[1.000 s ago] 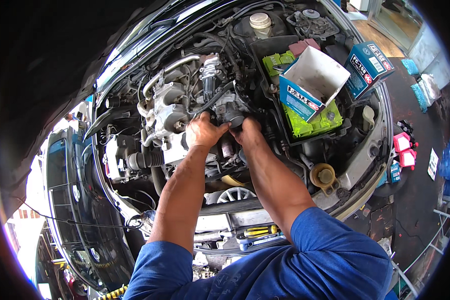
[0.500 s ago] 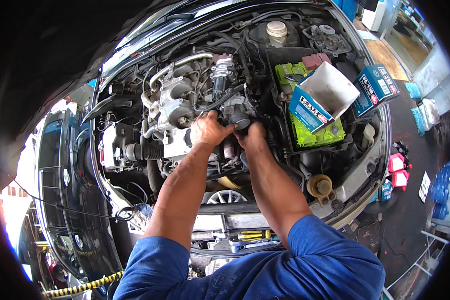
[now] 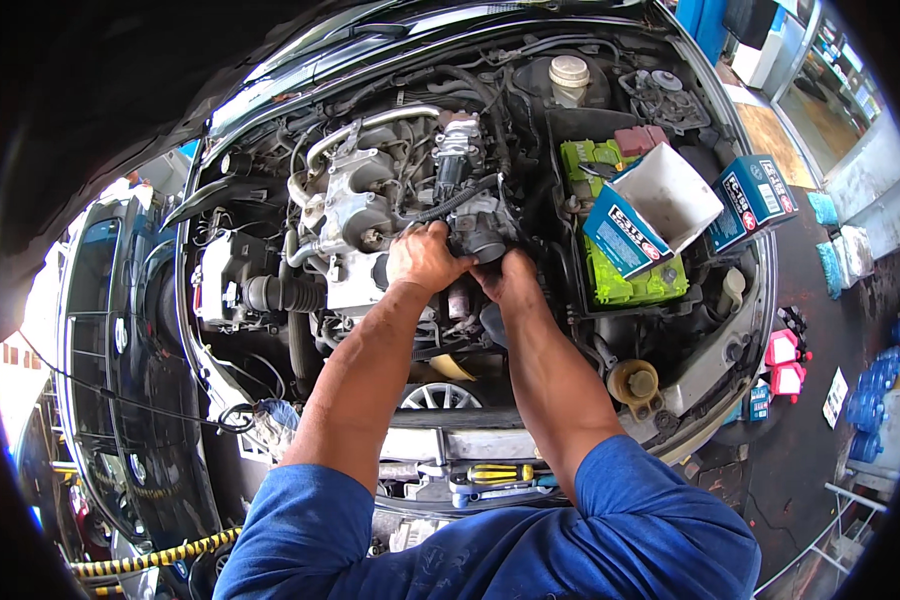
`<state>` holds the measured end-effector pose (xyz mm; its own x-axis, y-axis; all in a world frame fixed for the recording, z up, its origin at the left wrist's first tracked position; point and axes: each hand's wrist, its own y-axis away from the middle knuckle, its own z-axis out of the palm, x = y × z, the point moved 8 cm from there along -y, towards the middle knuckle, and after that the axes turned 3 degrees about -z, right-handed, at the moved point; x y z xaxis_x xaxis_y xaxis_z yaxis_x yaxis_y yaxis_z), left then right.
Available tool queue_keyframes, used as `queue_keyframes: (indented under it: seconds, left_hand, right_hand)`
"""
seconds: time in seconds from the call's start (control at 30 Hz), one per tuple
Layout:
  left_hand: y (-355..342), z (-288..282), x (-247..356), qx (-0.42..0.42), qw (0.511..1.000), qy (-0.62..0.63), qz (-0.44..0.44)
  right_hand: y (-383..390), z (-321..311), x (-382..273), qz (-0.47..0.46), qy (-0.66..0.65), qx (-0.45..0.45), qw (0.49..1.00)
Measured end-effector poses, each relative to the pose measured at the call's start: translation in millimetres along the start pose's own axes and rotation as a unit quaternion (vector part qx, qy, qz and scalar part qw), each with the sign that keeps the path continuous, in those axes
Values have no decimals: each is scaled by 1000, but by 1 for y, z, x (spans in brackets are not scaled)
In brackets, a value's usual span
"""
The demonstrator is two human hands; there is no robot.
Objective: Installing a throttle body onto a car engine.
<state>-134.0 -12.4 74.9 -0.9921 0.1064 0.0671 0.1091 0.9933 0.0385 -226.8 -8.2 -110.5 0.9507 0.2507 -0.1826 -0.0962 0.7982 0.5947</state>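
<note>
Both my hands are in the open engine bay, at the front of the engine (image 3: 367, 215). My left hand (image 3: 428, 259) is closed at the left side of a grey metal throttle body (image 3: 482, 241) with a round mouth, its thumb against the lower edge. From below and to the right, my right hand (image 3: 505, 274) grips the same part, its fingertips mostly hidden underneath. A black corrugated hose (image 3: 457, 200) runs just above the throttle body. Whether any small fastener lies between my fingers cannot be seen.
An open blue-and-white carton (image 3: 660, 215) rests on the yellow-green battery (image 3: 630, 280), beside a second blue box (image 3: 753, 205). Screwdrivers with yellow handles (image 3: 500, 474) lie at the front of the car. A yellowed reservoir (image 3: 632, 383) stands front right. Another dark car (image 3: 105, 350) is at left.
The view has shifted slightly, so the engine bay sits a little differently in the picture. Both hands stay on the throttle body with nearly the same hold.
</note>
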Motion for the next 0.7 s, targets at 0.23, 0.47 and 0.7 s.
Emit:
queue_keyframes:
  seconds: [0.23,0.47,0.7]
  left_hand:
    - [3,3,-3,-19,1000,-10,-10]
    - [-1,5,-3,-12,1000,3,-3]
    - [1,0,-3,22,1000,-2,8]
  right_hand:
    - [-8,-6,6,-5,-37,10,999]
    - [-13,-12,6,2,1,27,1000]
    - [-5,-5,5,-2,1,16,1000]
